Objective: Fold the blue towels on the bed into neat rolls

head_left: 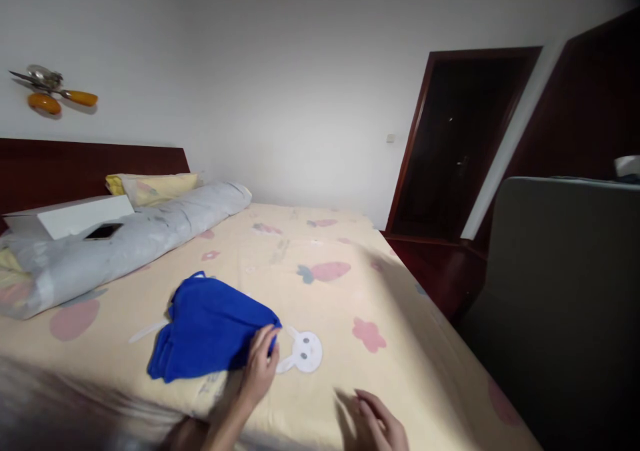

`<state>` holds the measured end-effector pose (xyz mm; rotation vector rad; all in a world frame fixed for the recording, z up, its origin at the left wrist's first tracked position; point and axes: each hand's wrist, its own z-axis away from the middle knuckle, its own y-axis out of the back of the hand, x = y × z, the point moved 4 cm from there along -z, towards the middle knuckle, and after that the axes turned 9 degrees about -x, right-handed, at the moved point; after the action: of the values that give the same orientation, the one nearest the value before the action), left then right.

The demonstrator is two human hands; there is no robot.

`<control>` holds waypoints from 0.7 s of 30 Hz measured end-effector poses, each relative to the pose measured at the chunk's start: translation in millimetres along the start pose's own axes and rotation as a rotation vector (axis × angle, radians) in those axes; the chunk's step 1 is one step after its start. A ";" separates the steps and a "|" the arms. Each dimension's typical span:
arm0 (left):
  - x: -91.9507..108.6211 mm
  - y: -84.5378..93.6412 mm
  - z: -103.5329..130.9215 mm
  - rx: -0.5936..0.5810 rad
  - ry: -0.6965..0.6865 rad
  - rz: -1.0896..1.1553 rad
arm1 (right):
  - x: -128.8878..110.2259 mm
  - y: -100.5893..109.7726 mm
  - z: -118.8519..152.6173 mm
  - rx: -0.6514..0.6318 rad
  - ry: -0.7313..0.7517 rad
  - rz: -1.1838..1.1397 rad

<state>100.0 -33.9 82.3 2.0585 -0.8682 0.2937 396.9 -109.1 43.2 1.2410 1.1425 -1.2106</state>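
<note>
A blue folded garment (210,327) lies on the bed, with loose layers showing along its left edge. At its right corner is my left hand (261,364), its fingers curled over the cloth and closed on the edge. My right hand (379,423) hovers low over the sheet at the bottom of the view, apart from the garment. Its fingers are slightly bent and apart, with nothing seen in them; part of it is cut off by the frame.
The bed's cream sheet (320,237) carries carrot and rabbit prints. A rolled grey quilt (165,221), a white box (85,216), a dark phone (104,231) and a pillow (160,187) lie by the headboard (90,161). A dark panel (560,304) stands right; behind is a door (460,151).
</note>
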 end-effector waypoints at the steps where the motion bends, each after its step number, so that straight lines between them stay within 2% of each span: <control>1: 14.2 -12.8 7.3 -0.071 -0.016 0.047 | 0.3 -22.1 -10.9 -0.050 -0.014 -0.099; 3: 41.1 -30.9 19.8 -0.201 -0.031 0.136 | 2.0 -67.3 -32.5 -0.158 -0.048 -0.349; 6: 70.4 -38.4 28.6 -0.325 -0.065 0.221 | 2.8 -117.0 -62.5 -0.213 -0.058 -0.456; 8: 76.5 -34.5 27.3 -0.386 -0.111 0.239 | 1.9 -132.9 -79.3 -0.250 -0.052 -0.424; 10: 66.6 -26.6 21.1 -0.432 -0.136 0.263 | 0.4 -132.7 -92.7 -0.241 -0.026 -0.364; 12: 38.4 -15.0 11.0 -0.400 -0.095 0.249 | -0.3 -119.0 -102.4 -0.177 0.016 -0.330; 14: -5.0 -0.8 -0.2 -0.283 0.018 0.124 | 0.8 -97.0 -108.1 -0.084 0.061 -0.294; 16: -54.1 11.5 -9.0 -0.192 0.169 -0.102 | 4.0 -72.2 -110.4 -0.001 0.091 -0.251; 19: -120.3 23.1 -16.0 -0.196 0.400 -0.388 | 10.6 -37.2 -110.7 0.069 0.104 -0.170; 21: -154.7 30.6 -16.6 -0.232 0.562 -0.491 | 14.8 -16.0 -110.4 0.105 0.101 -0.115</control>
<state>-31.9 40.4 35.2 1.7631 -0.0461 0.4442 385.5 1.5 25.4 1.3437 1.2525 -1.3201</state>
